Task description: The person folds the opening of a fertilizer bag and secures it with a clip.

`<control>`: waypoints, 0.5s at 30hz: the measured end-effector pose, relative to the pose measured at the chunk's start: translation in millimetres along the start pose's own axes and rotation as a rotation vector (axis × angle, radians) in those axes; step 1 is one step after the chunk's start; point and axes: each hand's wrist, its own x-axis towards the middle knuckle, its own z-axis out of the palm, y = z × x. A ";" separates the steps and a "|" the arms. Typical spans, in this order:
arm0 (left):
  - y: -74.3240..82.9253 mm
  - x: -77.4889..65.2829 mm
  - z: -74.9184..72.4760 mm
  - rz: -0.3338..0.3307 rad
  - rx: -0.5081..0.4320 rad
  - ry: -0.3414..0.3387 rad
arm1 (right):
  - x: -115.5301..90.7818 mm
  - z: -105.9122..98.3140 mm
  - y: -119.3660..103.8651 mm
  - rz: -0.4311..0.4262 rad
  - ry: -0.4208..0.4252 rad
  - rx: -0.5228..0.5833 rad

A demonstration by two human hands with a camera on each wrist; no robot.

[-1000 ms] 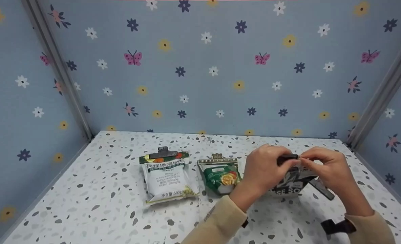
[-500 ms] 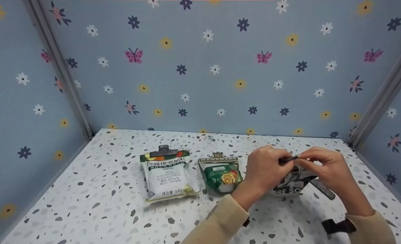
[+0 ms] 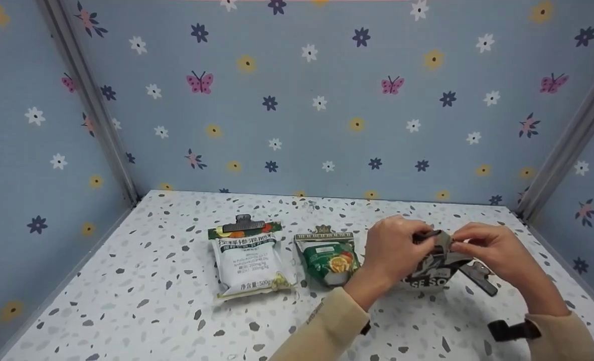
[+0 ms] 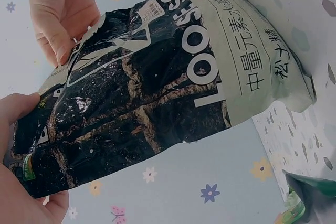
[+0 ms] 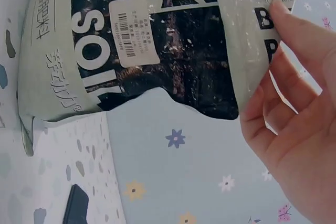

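Note:
A soft black and pale green bag (image 3: 427, 283) with white "LOOSE SOIL"-style lettering stands on the speckled table at the right. My left hand (image 3: 397, 250) pinches its top edge, thumb on the near face, as the left wrist view shows on the soil bag (image 4: 136, 93). At the other top corner my right hand (image 3: 492, 253) holds the film between thumb and fingers. In the right wrist view this hand (image 5: 299, 87) grips a pale flap of the bag, folded over the front. A dark clip (image 3: 479, 281) lies on the table beside the bag, below the right hand.
Left of the hands lie a green pouch (image 3: 331, 263) with a gold-coloured clip (image 3: 323, 235) and a white 500 g bag (image 3: 252, 271) with a black clip (image 3: 243, 225). Flower-patterned panels (image 3: 297, 100) enclose the table (image 3: 141, 301) at the back and sides.
My right hand has shifted slightly right, and more of the bag's top now shows between the hands. The left hand keeps its hold almost in place.

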 end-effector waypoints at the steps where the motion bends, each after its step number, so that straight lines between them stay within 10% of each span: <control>1: -0.2 0.0 0.3 -0.002 -0.003 -0.001 | -0.4 -1.5 0.7 0.006 -0.014 -0.007; 15: -1.0 0.0 -0.5 -0.025 -0.025 -0.001 | -10.2 -29.3 20.3 0.197 -0.228 -0.050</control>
